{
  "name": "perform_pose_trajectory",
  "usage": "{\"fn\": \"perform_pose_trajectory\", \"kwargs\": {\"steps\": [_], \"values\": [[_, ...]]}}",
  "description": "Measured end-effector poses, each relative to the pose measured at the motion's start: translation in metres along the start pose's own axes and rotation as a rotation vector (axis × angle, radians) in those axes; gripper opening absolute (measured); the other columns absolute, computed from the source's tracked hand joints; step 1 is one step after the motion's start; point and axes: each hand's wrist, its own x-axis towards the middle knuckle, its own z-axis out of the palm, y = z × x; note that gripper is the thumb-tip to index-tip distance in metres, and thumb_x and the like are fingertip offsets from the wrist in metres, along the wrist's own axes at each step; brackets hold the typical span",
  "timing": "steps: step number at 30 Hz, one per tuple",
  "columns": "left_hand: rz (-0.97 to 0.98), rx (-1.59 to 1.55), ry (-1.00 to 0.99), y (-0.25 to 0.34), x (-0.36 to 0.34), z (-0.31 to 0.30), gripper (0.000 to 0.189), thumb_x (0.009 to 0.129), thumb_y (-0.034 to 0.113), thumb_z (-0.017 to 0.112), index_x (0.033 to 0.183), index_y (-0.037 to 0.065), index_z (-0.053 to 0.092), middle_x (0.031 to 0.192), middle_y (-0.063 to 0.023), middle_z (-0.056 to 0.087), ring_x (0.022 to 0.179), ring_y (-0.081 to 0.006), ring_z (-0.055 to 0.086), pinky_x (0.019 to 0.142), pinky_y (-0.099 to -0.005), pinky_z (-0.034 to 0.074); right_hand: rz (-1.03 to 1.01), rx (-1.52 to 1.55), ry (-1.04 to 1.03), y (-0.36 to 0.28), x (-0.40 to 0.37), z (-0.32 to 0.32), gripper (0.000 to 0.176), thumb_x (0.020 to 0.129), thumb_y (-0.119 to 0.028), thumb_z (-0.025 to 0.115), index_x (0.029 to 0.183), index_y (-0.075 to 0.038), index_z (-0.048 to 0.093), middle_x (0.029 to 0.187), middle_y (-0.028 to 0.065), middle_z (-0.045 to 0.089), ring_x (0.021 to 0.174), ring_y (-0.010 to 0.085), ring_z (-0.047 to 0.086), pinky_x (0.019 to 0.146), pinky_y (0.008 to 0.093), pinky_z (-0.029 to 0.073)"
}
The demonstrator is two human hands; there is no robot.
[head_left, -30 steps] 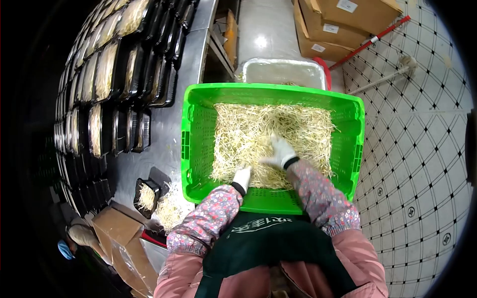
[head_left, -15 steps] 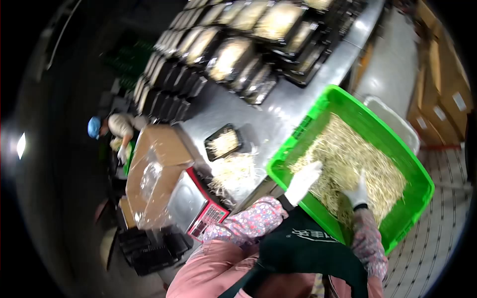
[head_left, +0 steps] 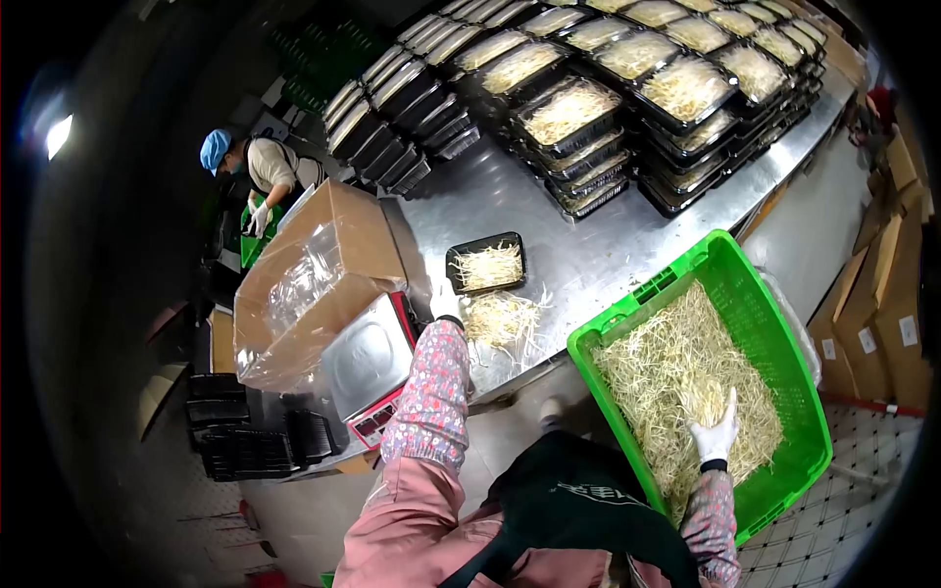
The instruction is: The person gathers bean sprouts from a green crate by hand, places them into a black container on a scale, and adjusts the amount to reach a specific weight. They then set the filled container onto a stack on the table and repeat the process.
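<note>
My left hand (head_left: 447,302), in a white glove, reaches over the steel table to the near left corner of a black plastic tray (head_left: 520,257). Its fingers are stretched out, right at the tray's rim. Bean sprouts (head_left: 490,265) partly fill that tray, and a loose pile of sprouts (head_left: 505,321) lies on the table just in front of it. My right hand (head_left: 718,437), also gloved, is inside the green crate (head_left: 812,431), with thumb and fingers around a clump of bean sprouts (head_left: 704,397). More sprouts spread across the crate below it.
Filled black trays (head_left: 573,113) stand in stacks along the back of the steel table (head_left: 529,211). A scale (head_left: 368,358) and a cardboard box (head_left: 363,235) with plastic film are at left. Another person (head_left: 270,171) works beyond. Flattened cartons (head_left: 877,314) lean at right.
My left hand has left the crate and moved left to the tray on the table. My right hand stays in the crate with the sprouts. The view has shifted.
</note>
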Motion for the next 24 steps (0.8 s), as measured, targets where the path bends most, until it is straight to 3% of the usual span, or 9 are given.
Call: {"fn": "perform_pose_trajectory", "kwargs": {"steps": [2,4,5,7,9,15,20,22,24], "values": [[-0.048,-0.154,-0.038,-0.011,0.018,0.001,0.030,0.094,0.016,0.057,0.122,0.007,0.056,0.093,-0.0162,0.068,0.052,-0.0272,0.062,0.042,-0.0372,0.053,-0.089,0.178,-0.025,0.012,-0.001,0.004,0.122,0.058,-0.032,0.088,0.157,-0.024,0.018,0.142,0.0246,0.049,0.131,0.0452,0.042,0.117,0.0441,0.026],[-0.110,-0.177,-0.046,-0.021,0.042,-0.002,0.031,0.088,0.001,0.053,0.119,-0.003,0.055,0.097,-0.0221,0.067,0.057,-0.0323,0.066,0.045,-0.0392,0.058,0.266,-0.368,-0.221,-0.031,-0.012,-0.016,0.127,0.060,-0.034,0.088,0.158,-0.025,0.008,0.142,0.0237,0.049,0.131,0.0422,0.044,0.117,0.0439,0.028],[-0.023,-0.184,0.026,0.003,0.004,0.008,0.031,0.084,-0.006,0.048,0.114,-0.009,0.055,0.096,-0.0244,0.066,0.060,-0.0345,0.068,0.046,-0.0395,0.061,0.186,-0.424,-0.142,-0.012,-0.009,-0.004,0.130,0.063,-0.034,0.087,0.158,-0.025,-0.002,0.140,0.0206,0.052,0.128,0.0370,0.049,0.116,0.0436,0.030],[0.019,-0.267,-0.099,0.020,-0.012,-0.007,0.031,0.085,-0.005,0.048,0.115,-0.006,0.057,0.096,-0.0213,0.067,0.058,-0.0325,0.067,0.048,-0.0377,0.060,0.089,0.575,-0.225,-0.028,-0.006,-0.012,0.126,0.065,-0.017,0.083,0.158,-0.023,-0.001,0.137,0.0182,0.055,0.124,0.0284,0.054,0.111,0.0392,0.038],[0.120,-0.282,-0.209,0.044,-0.037,-0.027,0.034,0.088,-0.004,0.048,0.121,-0.005,0.057,0.096,-0.0172,0.067,0.061,-0.0293,0.067,0.053,-0.0354,0.061,-0.150,0.682,-0.158,-0.068,-0.010,-0.019,0.120,0.061,-0.001,0.077,0.158,-0.015,0.007,0.138,0.0187,0.054,0.119,0.0244,0.058,0.104,0.0361,0.046],[0.171,-0.370,-0.274,0.074,-0.075,-0.157,0.035,0.094,-0.003,0.044,0.127,-0.004,0.052,0.105,-0.0139,0.064,0.068,-0.0253,0.068,0.062,-0.0345,0.062,-0.709,0.428,-0.386,-0.306,-0.055,0.004,0.094,0.060,-0.007,0.082,0.144,-0.004,0.040,0.129,0.0157,0.059,0.118,0.0231,0.059,0.103,0.0337,0.046],[0.202,-0.446,-0.217,0.049,-0.076,-0.253,0.033,0.094,-0.004,0.045,0.126,-0.002,0.052,0.103,-0.0099,0.060,0.074,-0.0228,0.068,0.063,-0.0333,0.062,-1.439,0.001,-0.405,-0.500,-0.141,0.107,0.073,0.063,-0.026,0.080,0.128,-0.004,0.056,0.115,0.0179,0.065,0.106,0.0333,0.063,0.097,0.0397,0.049],[0.191,-0.516,-0.174,0.045,-0.086,-0.275,0.036,0.095,-0.004,0.046,0.130,-0.002,0.050,0.104,-0.0091,0.060,0.074,-0.0231,0.067,0.065,-0.0341,0.062,-1.546,-0.193,-0.538,-0.557,-0.179,0.164,0.069,0.060,-0.026,0.078,0.123,-0.005,0.059,0.106,0.0178,0.067,0.102,0.0344,0.063,0.091,0.0416,0.051],[0.166,-0.513,-0.125,0.039,-0.094,-0.289,0.022,0.097,0.003,0.051,0.118,-0.005,0.055,0.105,-0.0143,0.063,0.076,-0.0269,0.068,0.067,-0.0372,0.062,-1.700,-0.371,-0.511,-0.586,-0.205,0.223,0.060,0.057,-0.023,0.078,0.111,-0.004,0.063,0.097,0.0170,0.069,0.096,0.0330,0.065,0.086,0.0431,0.052]]}}
